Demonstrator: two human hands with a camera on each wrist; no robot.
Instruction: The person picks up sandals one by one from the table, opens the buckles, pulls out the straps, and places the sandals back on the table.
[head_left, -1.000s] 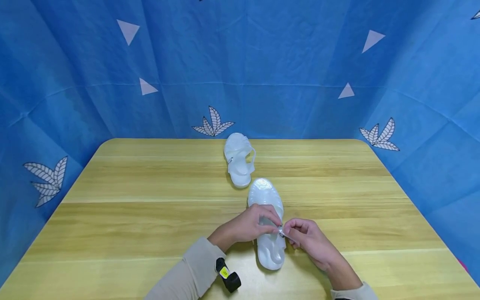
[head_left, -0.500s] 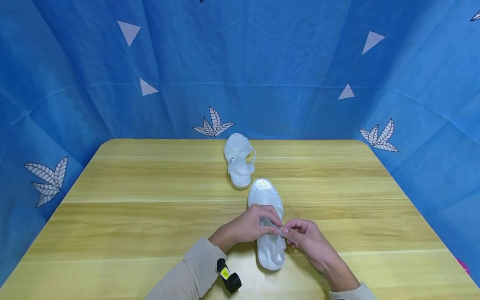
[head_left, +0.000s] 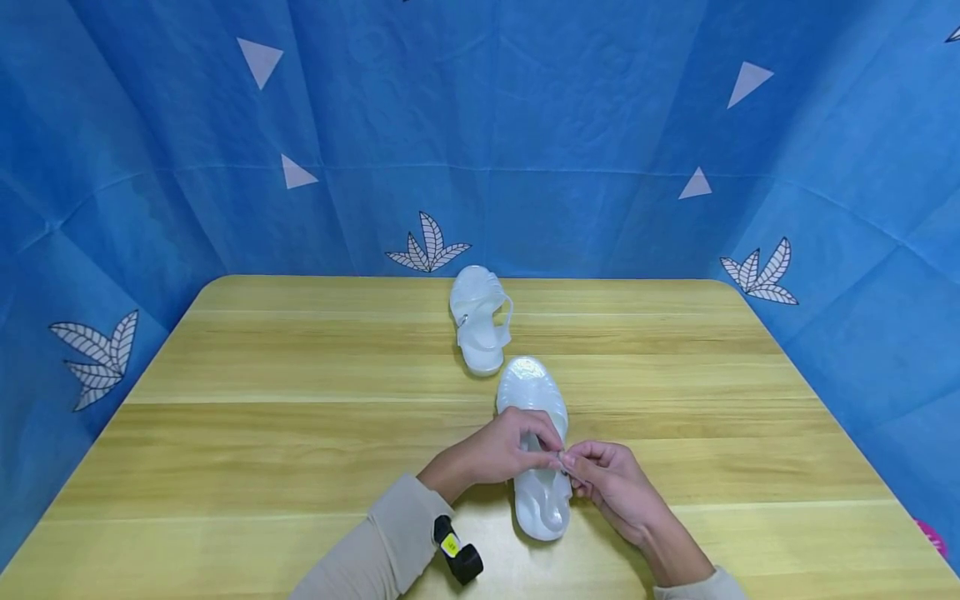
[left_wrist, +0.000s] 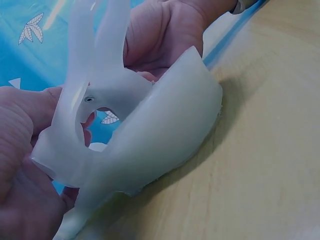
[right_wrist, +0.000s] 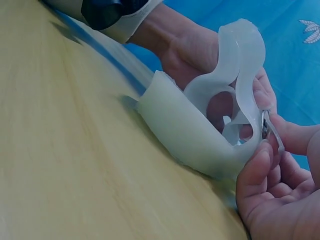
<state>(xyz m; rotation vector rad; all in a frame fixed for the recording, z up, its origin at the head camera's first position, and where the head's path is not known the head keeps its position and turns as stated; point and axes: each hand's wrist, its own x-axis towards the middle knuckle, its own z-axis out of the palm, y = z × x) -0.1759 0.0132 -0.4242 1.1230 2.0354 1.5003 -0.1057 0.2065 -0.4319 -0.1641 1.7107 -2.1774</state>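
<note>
A white jelly sandal (head_left: 530, 385) lies on the wooden table, toe pointing away. My left hand (head_left: 504, 446) reaches over it from the left, thumb and fingers pinching the sandal's strap close to the small metal buckle (right_wrist: 265, 124). On the right side my right hand (head_left: 617, 487) pinches the strap's loose end (right_wrist: 276, 137) right at that buckle. In the right wrist view the ankle strap (right_wrist: 245, 55) loops up above the heel (right_wrist: 182, 132). The left wrist view shows the heel from behind, with the buckle hidden there.
A second white sandal (head_left: 480, 321) lies farther back on the table (head_left: 300, 467), close to the first one's toe. Behind the table hangs a blue cloth (head_left: 480, 125) with leaf and triangle prints. A black wrist strap (head_left: 457, 552) sits on the left sleeve.
My right fingers have shifted slightly left, closer to the buckle, and now cover more of it. My left hand and both sandals stay in place.
</note>
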